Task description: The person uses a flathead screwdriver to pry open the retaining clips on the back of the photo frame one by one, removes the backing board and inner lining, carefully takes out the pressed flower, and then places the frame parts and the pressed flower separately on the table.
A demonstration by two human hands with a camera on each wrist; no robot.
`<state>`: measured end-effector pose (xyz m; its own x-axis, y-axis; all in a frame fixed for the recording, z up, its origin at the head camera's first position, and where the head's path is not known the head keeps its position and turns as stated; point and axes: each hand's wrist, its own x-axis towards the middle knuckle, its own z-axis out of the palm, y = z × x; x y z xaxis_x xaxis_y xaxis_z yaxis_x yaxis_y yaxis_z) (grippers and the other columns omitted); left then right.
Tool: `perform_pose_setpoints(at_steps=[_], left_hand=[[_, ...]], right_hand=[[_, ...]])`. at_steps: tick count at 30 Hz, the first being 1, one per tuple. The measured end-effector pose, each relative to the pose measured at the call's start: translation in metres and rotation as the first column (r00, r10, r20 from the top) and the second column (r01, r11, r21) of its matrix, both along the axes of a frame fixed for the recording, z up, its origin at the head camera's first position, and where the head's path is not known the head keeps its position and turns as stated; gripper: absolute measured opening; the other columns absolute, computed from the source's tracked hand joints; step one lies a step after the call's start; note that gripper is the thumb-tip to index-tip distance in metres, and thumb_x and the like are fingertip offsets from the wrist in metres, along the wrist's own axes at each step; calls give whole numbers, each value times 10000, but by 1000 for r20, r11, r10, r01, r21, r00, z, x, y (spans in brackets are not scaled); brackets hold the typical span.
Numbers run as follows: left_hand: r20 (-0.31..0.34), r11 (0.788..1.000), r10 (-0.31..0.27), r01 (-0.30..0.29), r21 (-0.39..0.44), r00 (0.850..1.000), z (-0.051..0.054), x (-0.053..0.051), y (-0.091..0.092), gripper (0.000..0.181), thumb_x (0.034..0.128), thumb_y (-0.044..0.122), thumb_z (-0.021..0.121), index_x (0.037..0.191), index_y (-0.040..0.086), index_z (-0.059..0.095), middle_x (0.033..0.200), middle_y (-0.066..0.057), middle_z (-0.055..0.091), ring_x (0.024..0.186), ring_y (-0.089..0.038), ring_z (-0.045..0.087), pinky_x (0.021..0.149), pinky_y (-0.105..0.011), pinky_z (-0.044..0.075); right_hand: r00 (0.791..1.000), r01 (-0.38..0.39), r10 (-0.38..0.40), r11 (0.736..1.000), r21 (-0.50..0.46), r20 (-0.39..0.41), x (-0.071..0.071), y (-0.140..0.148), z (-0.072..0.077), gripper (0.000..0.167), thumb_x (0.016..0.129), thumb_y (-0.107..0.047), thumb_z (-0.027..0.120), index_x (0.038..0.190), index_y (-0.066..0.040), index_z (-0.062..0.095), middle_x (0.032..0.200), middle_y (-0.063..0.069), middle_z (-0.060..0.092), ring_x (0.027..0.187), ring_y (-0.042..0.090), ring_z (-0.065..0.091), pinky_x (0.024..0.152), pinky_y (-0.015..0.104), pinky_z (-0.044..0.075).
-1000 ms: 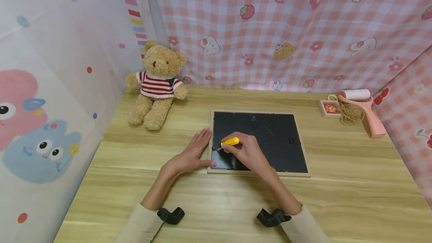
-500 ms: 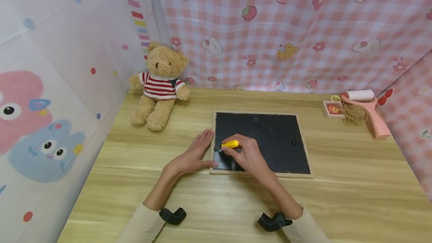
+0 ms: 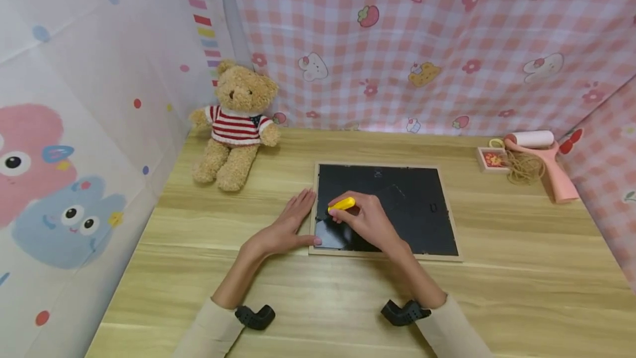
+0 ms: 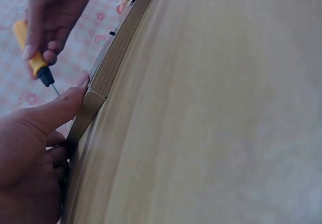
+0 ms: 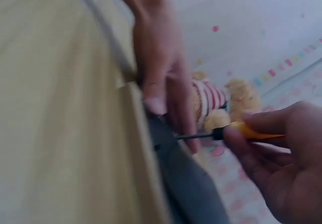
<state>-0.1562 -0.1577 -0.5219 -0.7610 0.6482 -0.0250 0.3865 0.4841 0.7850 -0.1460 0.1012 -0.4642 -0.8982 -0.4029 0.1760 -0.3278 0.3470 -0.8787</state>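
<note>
A picture frame (image 3: 459, 233) lies back side up on the table, its black backing (image 3: 412, 220) facing me and its rim of light wood. Along its left edge rests my left hand (image 3: 283, 231), fingers straight and thumb on the near left corner. My right hand (image 3: 370, 220) pinches the yellow handle of a screwdriver (image 3: 343, 204) above the backing's left part. In the right wrist view the thin shaft of the screwdriver (image 5: 196, 136) points toward the frame's edge beside the left hand (image 5: 161, 73). Whether its tip touches the backing I cannot tell.
A teddy bear (image 3: 236, 126) in a striped sweater sits at the back left of the wooden table (image 3: 328, 308). At the back right are a small box (image 3: 493, 160), a bundle of twine (image 3: 525, 167), a pink-handled tool (image 3: 560, 181) and a white roller (image 3: 534, 138).
The screwdriver and right hand have risen slightly away from the frame's left edge. My left hand keeps its place on the frame. The head view has shifted a little.
</note>
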Motion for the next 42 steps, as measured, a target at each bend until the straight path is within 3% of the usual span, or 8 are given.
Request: perform_pose_setpoints(at_steps=[8, 16, 20, 23, 27, 31, 36, 42], left_hand=[[23, 1000, 21, -20, -20, 1000, 7, 3, -2, 1116, 1015, 384, 791, 1743, -24, 50, 1843, -196, -48, 1717, -372, -78, 1386, -552, -53], [4, 1000, 10, -10, -3, 1000, 9, 0, -2, 1123, 995, 336, 823, 1740, -36, 70, 1841, -208, -29, 1717, -376, -67, 1388, -542, -56], [25, 999, 19, -19, -29, 999, 11, 0, 3, 1113, 991, 291, 826, 1737, -37, 67, 1840, -199, -36, 1718, -365, -67, 1390, -543, -49], [18, 999, 15, -15, -31, 1000, 9, 0, 6, 1105, 998, 308, 815, 1738, -37, 70, 1839, -207, -22, 1718, -368, -56, 1390, -551, -35], [-6, 1000, 13, -13, -24, 1000, 7, -2, 8, 1104, 993, 307, 820, 1736, -47, 84, 1838, -223, 8, 1719, -376, -38, 1391, -553, -20], [-7, 999, 17, -17, -29, 1000, 8, -1, 8, 1111, 985, 305, 829, 1735, -48, 89, 1837, -225, 23, 1719, -377, -31, 1393, -544, -15], [6, 1000, 5, -5, -26, 1000, 8, 1, 6, 1104, 990, 299, 827, 1733, -55, 91, 1835, -240, 26, 1716, -391, -32, 1390, -553, -15], [-6, 1000, 19, -19, -7, 1000, 7, 2, 2, 1107, 981, 291, 837, 1733, -57, 104, 1833, -247, 33, 1714, -404, -22, 1391, -546, -15]], right_hand=[[988, -106, 129, 969, 223, -89, -15, -22, 29, 112, 1003, -88, 799, 1039, 18, 789, 873, 80, 766, 681, 102, 683, 661, 218, 590], [969, -126, 188, 933, 336, -159, -15, -34, 44, 88, 997, -50, 795, 947, 2, 746, 847, 79, 744, 728, 116, 706, 664, 222, 596], [983, -132, 164, 948, 290, -88, -19, -24, 40, 107, 1014, -87, 787, 1013, 20, 783, 834, 66, 763, 702, 153, 722, 655, 223, 596], [995, -99, 101, 974, 203, 2, -26, -7, 38, 158, 1022, -115, 785, 1096, 23, 808, 869, 75, 797, 754, 264, 770, 706, 305, 648], [995, 69, -72, 996, 51, 73, -44, 10, 30, 217, 1026, -151, 792, 1171, 8, 817, 963, 128, 830, 889, 396, 797, 832, 373, 677], [972, 209, -203, 977, -42, 118, -63, 14, 9, 298, 1036, -194, 789, 1258, 5, 805, 1069, 182, 836, 1000, 402, 804, 869, 202, 630], [959, 244, -230, 967, -70, 167, -69, 13, -7, 339, 1032, -186, 794, 1299, 22, 787, 1105, 201, 833, 1035, 380, 808, 857, 139, 598], [962, 225, -209, 971, -80, 173, -72, 9, -9, 315, 1031, -196, 795, 1285, -9, 803, 1086, 185, 839, 1041, 375, 807, 870, 147, 592]])
